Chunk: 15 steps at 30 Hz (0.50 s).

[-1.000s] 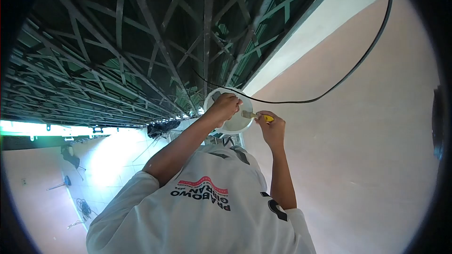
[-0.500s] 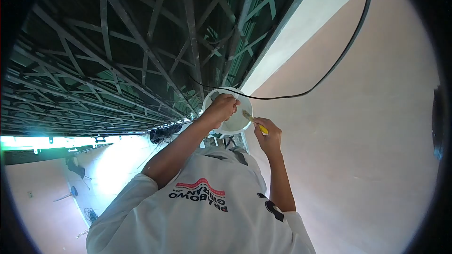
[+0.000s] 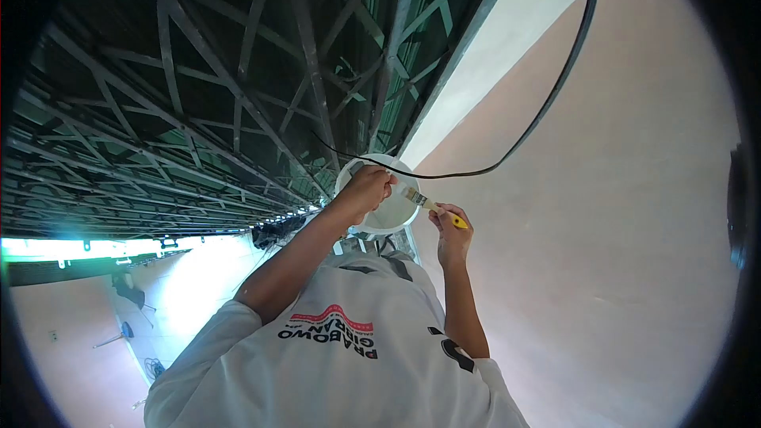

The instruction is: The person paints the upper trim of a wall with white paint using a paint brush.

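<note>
1. Head camera, looking down past my chest: the brush (image 3: 422, 200) is in my right hand (image 3: 450, 231), fingers clenched round its yellow handle. The bristle end points up and left and lies at the rim of the white pail (image 3: 394, 214).
2. The pail sits just in front of my chest, between my two hands. My left hand (image 3: 363, 189) clamps its near rim, with the fingers curled over the edge. I cannot tell what is inside; the inner wall only shows pale.
3. My judgement of the step: the bristles are either being loaded in the pail or wiped on its lip. They look to be touching the rim rather than sunk deep inside.
4. Moving the brush off the pail would call for a firm right grip and the bristle end carried low, so nothing runs back down the handle. The left hand would also have to hold the pail level.
5. A black cable (image 3: 547, 103) loops just beyond the pail and then climbs away along the pink wall (image 3: 626, 238) to my right. It needs to be kept clear of the wet bristles.
6. To my left, a dark green metal lattice (image 3: 238, 95) stretches away, with bright pale floor below it.
7. My white shirt (image 3: 341, 364) fills the bottom of the view.
</note>
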Motion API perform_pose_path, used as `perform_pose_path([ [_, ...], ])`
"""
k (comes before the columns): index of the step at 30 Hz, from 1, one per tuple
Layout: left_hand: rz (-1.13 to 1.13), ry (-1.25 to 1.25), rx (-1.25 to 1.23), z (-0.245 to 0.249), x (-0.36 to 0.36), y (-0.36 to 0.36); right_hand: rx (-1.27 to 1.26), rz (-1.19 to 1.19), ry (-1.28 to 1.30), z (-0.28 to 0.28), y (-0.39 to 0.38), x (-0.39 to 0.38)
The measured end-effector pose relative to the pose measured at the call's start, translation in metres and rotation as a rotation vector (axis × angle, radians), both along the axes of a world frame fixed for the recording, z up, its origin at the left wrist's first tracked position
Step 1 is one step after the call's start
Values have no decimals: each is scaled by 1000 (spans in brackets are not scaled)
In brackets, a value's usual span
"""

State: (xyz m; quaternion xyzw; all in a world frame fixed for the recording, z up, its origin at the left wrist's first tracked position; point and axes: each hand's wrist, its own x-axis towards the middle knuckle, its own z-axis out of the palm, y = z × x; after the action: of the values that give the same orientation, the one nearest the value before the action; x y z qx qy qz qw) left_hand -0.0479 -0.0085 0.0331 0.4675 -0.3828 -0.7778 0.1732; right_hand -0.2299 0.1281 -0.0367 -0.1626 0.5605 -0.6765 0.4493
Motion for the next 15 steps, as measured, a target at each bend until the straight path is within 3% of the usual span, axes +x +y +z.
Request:
perform_pose_path([
  [15, -38, -10, -19, 14, -2, -1, -118, -167, -554, -18, 5, 16],
])
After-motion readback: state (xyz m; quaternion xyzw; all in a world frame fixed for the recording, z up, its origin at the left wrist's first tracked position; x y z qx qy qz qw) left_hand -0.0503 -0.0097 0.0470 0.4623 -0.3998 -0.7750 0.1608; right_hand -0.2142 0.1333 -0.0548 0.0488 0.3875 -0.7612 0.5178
